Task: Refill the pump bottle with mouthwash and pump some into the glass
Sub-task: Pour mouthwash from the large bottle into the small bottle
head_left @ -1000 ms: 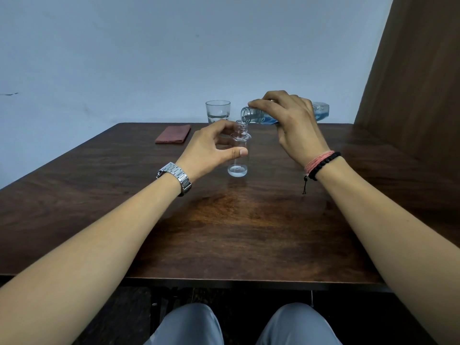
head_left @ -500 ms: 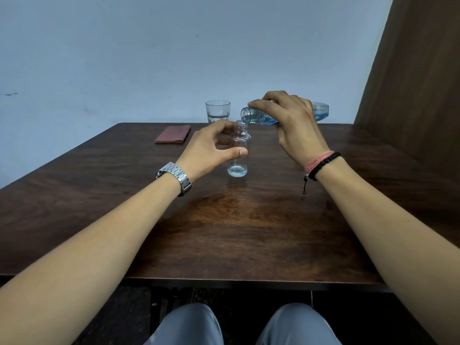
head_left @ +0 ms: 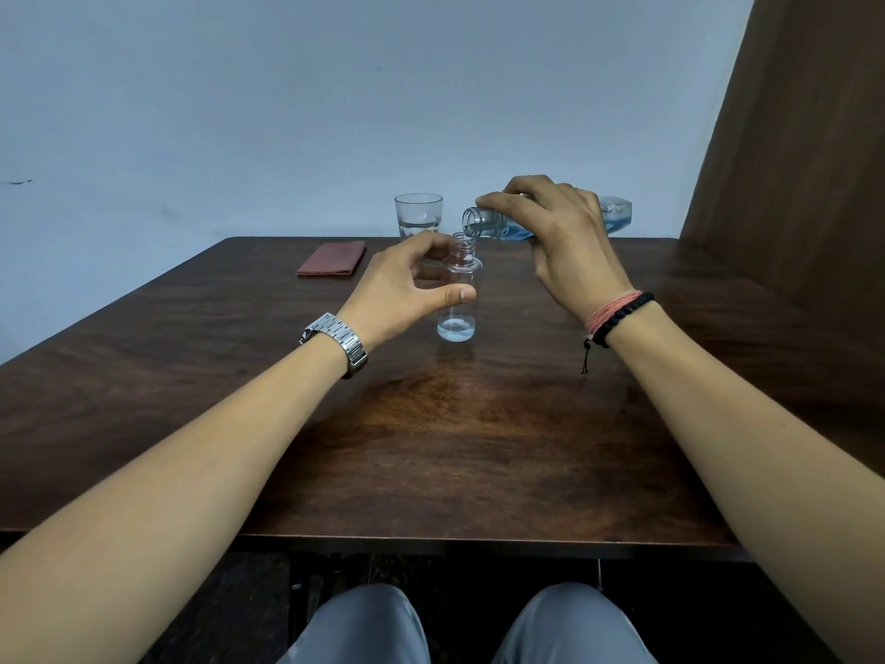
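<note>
Item: pump bottle [head_left: 458, 299], small, clear, uncapped, upright on the counter [head_left: 431, 448] near centre; a shallow layer of pale blue liquid at its base. Pump head not visible.

Item: left hands entry, left hand [head_left: 407, 285], thumb and fingers curled round the pump bottle's middle, steadying it.

Item: right hand [head_left: 560, 242], gripping the mouthwash bottle [head_left: 618, 215] from above, bottle tipped nearly level, open mouth just over the pump bottle's neck; blue liquid lies along its lower side.

Item: glass [head_left: 418, 217], behind the pump bottle, apart from it, a little clear liquid inside.

Item: reddish folded cloth [head_left: 331, 259], far left of the counter.

Step in hand, as judged: refilling, early; fill level low. Next move calls for a slightly steeper, steady tilt with the mouths kept aligned, since the neck is narrow and spillage is likely; pumping into the glass not yet begun
</note>
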